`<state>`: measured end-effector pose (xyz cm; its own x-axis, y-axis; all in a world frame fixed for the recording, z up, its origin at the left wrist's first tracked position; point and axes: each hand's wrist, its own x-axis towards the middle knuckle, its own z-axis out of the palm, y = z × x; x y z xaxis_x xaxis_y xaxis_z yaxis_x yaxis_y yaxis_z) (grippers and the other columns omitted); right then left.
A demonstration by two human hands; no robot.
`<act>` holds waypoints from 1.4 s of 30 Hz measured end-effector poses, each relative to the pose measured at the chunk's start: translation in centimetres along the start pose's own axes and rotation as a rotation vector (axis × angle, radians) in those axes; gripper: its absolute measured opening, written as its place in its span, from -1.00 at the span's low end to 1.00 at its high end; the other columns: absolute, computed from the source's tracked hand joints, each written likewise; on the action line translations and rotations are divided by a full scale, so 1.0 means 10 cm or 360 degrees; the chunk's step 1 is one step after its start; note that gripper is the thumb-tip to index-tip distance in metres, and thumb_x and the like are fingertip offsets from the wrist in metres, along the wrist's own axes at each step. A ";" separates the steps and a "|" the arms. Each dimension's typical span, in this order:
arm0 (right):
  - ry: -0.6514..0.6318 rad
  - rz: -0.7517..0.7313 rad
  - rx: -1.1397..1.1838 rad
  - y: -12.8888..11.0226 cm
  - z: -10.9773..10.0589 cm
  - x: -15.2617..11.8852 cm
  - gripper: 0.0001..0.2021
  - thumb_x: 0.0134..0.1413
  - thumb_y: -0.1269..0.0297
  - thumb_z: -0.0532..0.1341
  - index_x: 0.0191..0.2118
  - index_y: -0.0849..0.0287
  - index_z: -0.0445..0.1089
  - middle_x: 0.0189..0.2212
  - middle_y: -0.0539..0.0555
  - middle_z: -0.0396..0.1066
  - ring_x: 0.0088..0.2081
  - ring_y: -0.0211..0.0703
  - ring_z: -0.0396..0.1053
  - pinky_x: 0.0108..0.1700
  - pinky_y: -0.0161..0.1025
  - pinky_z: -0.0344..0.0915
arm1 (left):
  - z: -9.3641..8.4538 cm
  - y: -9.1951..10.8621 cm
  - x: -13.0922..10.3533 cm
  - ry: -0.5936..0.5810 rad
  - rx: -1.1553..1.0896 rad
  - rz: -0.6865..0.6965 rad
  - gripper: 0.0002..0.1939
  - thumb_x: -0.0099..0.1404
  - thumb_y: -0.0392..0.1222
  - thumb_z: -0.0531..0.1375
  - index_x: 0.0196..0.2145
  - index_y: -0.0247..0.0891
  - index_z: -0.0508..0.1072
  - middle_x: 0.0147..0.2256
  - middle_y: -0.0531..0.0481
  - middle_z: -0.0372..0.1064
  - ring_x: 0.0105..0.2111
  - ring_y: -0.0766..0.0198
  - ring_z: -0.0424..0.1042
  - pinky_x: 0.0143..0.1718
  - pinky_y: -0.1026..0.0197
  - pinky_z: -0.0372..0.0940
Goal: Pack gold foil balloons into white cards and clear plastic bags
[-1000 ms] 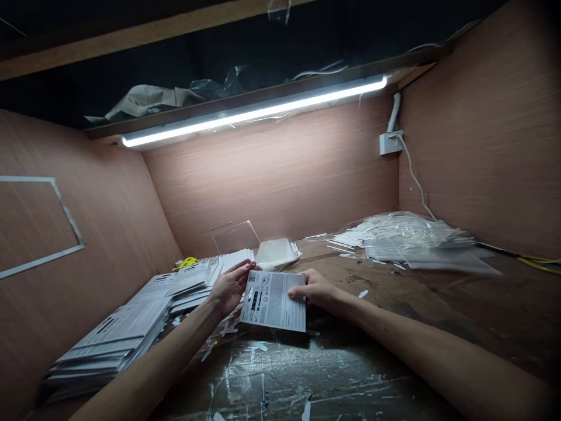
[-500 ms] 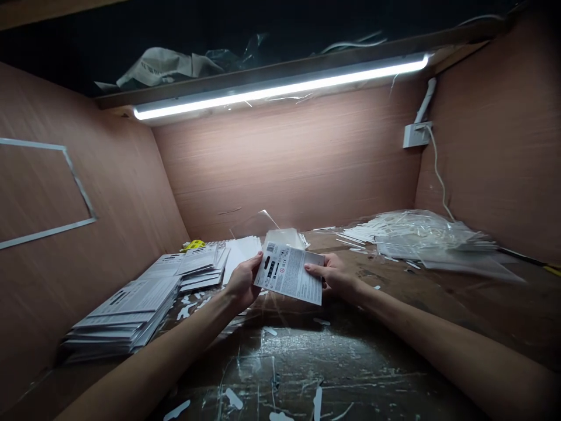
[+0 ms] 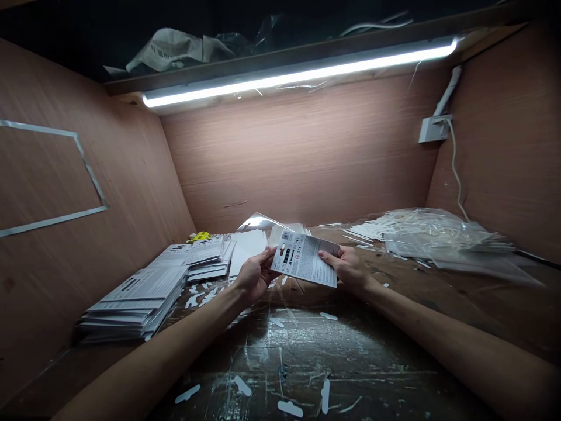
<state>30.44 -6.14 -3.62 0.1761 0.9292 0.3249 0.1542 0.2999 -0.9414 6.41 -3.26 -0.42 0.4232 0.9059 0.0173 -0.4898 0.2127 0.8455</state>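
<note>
Between my two hands a printed packaging card [image 3: 304,260] is held tilted above the table, its text, barcode and slot-shaped hang hole facing me. My left hand [image 3: 255,275] is closed on the card's left edge, with the fingers partly behind it. On the right, my right hand [image 3: 350,268] grips the other edge, thumb on the printed face and fingers hidden behind. Just beyond the card, a clear plastic sheet [image 3: 258,221] catches the light. White cards [image 3: 248,248] lie behind my left hand.
Stacks of printed cards [image 3: 135,292] stand at the left, with a yellow roll [image 3: 200,236] behind them. White strips in clear plastic bags [image 3: 438,234] lie at the right. Small white cut-outs [image 3: 289,408] are scattered over the worn table [image 3: 350,362]. A tube light [image 3: 307,73] hangs overhead.
The view has shifted slightly. Both hands still hold the card, which has tipped to a flatter angle. The left fingers have moved a little down its edge, showing the hang-hole end more fully.
</note>
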 end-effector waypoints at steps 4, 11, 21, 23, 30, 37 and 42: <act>0.0009 -0.0066 -0.0106 0.03 -0.05 0.03 -0.53 -0.08 -0.17 0.34 -0.52 0.16 0.28 -0.62 -0.02 0.27 -0.59 -0.25 0.17 -0.57 -0.28 0.05 | -0.02 -0.02 0.01 -0.0032 -0.0007 0.0010 -0.60 0.55 -0.19 0.00 -0.04 -0.48 0.57 -0.09 -0.33 0.59 -0.17 0.11 0.60 -0.09 0.12 0.51; 0.0099 -0.0341 -0.0532 0.00 -0.13 0.02 -0.58 0.13 -0.10 0.23 -0.50 0.14 0.28 -0.62 -0.05 0.19 -0.56 -0.25 0.10 -0.53 -0.28 -0.05 | -0.03 -0.03 0.01 -0.0056 0.0030 0.0008 -0.62 0.54 -0.19 0.02 -0.04 -0.48 0.57 -0.09 -0.34 0.58 -0.20 0.12 0.60 -0.12 0.12 0.53; 0.0093 -0.0257 -0.0363 0.02 -0.10 0.03 -0.58 0.09 -0.13 0.24 -0.50 0.12 0.25 -0.61 -0.05 0.16 -0.57 -0.25 0.06 -0.54 -0.28 -0.08 | 0.03 -0.06 -0.03 0.0026 0.0168 0.0122 -0.75 0.40 -0.46 0.13 -0.07 -0.50 0.58 -0.17 -0.34 0.60 -0.25 0.13 0.62 -0.13 0.13 0.54; 0.0079 -0.0298 -0.0385 0.00 -0.12 0.04 -0.59 0.10 -0.12 0.23 -0.49 0.13 0.25 -0.61 -0.05 0.13 -0.56 -0.25 0.04 -0.53 -0.27 -0.08 | 0.05 -0.05 -0.04 0.0024 0.0142 0.0103 -0.75 0.44 -0.41 0.10 -0.10 -0.50 0.58 -0.16 -0.36 0.59 -0.24 0.10 0.62 -0.10 0.07 0.54; 0.0198 -0.0507 -0.0696 -0.12 -0.17 0.00 -0.64 0.19 -0.02 0.19 -0.45 0.18 0.37 -0.59 -0.05 0.11 -0.51 -0.22 0.07 -0.44 -0.25 -0.01 | 0.04 -0.06 -0.06 -0.0031 0.0099 0.0058 -0.71 0.49 -0.33 0.04 -0.10 -0.51 0.54 -0.12 -0.40 0.57 -0.19 0.02 0.62 0.01 -0.09 0.50; 0.0078 -0.0419 -0.0481 -0.11 -0.22 0.06 -0.62 0.12 -0.08 0.22 -0.43 0.18 0.38 -0.59 -0.04 0.16 -0.52 -0.22 0.06 -0.48 -0.25 -0.02 | 0.04 -0.07 -0.09 -0.0073 0.0079 0.0044 -0.69 0.51 -0.33 0.00 -0.08 -0.51 0.53 -0.12 -0.39 0.57 -0.20 0.05 0.61 0.01 -0.05 0.50; 0.0117 -0.0543 -0.0557 -0.16 -0.32 0.11 -0.64 0.09 -0.06 0.25 -0.38 0.19 0.49 -0.55 0.01 0.31 -0.45 -0.14 0.21 -0.40 -0.24 0.11 | 0.03 -0.08 -0.08 -0.0144 0.0055 -0.0002 -0.69 0.52 -0.31 0.01 -0.07 -0.52 0.52 -0.13 -0.40 0.57 -0.16 0.04 0.60 0.00 -0.03 0.49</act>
<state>33.55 -6.32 -1.48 0.1247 0.7692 0.6267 0.5299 0.4824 -0.6975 6.70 -4.28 -0.92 0.4918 0.8684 0.0628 -0.4630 0.1998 0.8636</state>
